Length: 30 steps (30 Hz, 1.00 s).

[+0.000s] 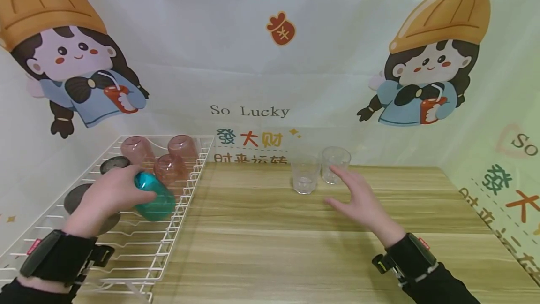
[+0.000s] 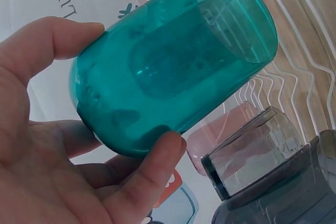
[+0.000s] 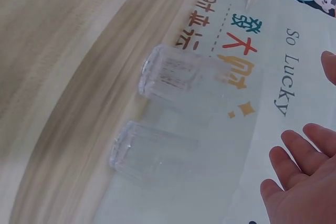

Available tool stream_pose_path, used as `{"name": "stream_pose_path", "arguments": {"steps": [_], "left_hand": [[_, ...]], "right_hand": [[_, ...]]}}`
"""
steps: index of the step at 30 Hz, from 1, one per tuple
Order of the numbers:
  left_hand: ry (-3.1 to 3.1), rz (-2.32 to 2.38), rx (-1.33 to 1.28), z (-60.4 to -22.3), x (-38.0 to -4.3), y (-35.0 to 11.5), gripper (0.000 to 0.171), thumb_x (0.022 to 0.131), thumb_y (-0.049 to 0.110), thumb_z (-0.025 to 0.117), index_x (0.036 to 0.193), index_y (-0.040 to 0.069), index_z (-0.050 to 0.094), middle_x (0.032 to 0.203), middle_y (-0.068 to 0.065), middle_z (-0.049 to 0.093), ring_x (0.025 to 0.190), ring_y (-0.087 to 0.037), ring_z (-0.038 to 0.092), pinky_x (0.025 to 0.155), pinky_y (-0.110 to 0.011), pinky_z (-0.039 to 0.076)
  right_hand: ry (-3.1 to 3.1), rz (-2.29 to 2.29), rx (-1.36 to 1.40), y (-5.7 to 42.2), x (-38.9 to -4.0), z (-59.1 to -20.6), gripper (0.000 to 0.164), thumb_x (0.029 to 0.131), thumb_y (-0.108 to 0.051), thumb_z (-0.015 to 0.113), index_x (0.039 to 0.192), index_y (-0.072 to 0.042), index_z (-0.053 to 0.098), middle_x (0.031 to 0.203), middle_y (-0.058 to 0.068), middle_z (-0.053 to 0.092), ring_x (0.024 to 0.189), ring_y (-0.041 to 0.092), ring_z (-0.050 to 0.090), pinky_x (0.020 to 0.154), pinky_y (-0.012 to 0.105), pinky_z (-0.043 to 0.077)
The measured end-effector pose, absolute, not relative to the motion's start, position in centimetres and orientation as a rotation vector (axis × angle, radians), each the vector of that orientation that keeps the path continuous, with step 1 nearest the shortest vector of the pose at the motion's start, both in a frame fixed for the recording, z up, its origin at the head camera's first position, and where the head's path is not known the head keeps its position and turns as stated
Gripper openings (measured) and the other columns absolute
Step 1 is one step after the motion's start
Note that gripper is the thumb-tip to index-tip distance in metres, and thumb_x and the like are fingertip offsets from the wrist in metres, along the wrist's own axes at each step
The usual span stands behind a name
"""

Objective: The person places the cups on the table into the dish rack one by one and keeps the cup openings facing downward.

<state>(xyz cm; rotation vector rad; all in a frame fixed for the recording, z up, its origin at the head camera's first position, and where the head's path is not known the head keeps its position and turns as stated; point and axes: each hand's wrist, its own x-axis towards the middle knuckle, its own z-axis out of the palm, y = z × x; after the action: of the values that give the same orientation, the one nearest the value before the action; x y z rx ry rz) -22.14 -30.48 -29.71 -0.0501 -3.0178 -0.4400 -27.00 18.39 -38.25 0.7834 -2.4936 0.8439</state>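
Observation:
In the head view my left hand (image 1: 111, 193) grips a teal glass (image 1: 155, 201) over the white wire rack (image 1: 155, 273). The left wrist view shows this teal glass (image 2: 173, 66) tilted, its rounded base toward the palm and its mouth pointing away, thumb on one side and fingers on the other. My right hand (image 1: 363, 201) hovers over the table with thumb and fingers spread, holding nothing. Just beyond its fingertips stand two clear glasses, a nearer one (image 1: 304, 179) and a farther one (image 1: 336, 158). Their mouths face up.
Upside down on the rack sit three pink glasses (image 1: 137, 150) at the far end and several dark grey glasses (image 1: 76, 198) along the left, partly behind my left arm. A printed cloth (image 1: 253, 74) hangs behind the wooden table (image 1: 270, 257).

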Motion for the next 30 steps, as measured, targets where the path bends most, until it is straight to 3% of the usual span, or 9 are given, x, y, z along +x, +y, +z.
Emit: {"name": "stream_pose_path", "arguments": {"steps": [17,30], "left_hand": [[-3.058,-0.381,-0.083,-30.5,-22.7,-29.3,0.052,0.068,0.032,0.076,0.101,-0.004,0.057,0.082,-0.013,0.062,0.07,-0.024,0.053,0.056,-0.034,0.044],[-3.049,-0.392,-0.139,-31.1,-23.1,-28.7,0.045,0.068,0.03,0.077,0.097,0.0,0.06,0.082,-0.01,0.064,0.069,-0.023,0.055,0.057,-0.037,0.049]], "right_hand": [[-2.491,0.814,0.793,17.8,-27.8,-36.1,0.076,0.077,-0.022,0.077,0.14,0.0,0.041,0.142,0.019,0.044,0.129,0.037,0.041,0.109,0.053,0.03],[-2.512,0.825,0.785,17.5,-27.7,-35.6,0.076,0.078,-0.022,0.077,0.141,-0.001,0.039,0.144,0.017,0.043,0.131,0.036,0.039,0.11,0.053,0.029]]}}
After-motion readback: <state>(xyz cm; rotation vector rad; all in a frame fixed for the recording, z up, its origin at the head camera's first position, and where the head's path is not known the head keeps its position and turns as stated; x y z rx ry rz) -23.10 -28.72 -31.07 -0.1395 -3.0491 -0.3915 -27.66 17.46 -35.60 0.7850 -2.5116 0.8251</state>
